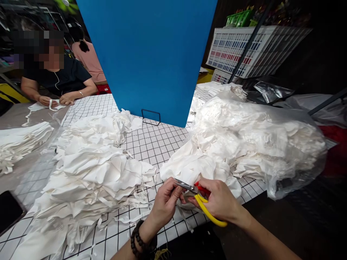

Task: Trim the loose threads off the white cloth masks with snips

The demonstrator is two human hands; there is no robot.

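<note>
My right hand grips yellow-handled thread snips with a red pivot; the metal blades point left toward my left hand. The fingers of that hand are pinched by the blade tips, over a small white fabric piece that is mostly hidden below both hands. A dark bead bracelet circles my left wrist. Both hands hover at the table's front edge, between two heaps of white fabric.
A pile of white fabric pieces lies left, another spills from a clear plastic bag right. A blue board stands behind on the grid-patterned table. A person sits far left. A dark phone lies at left edge.
</note>
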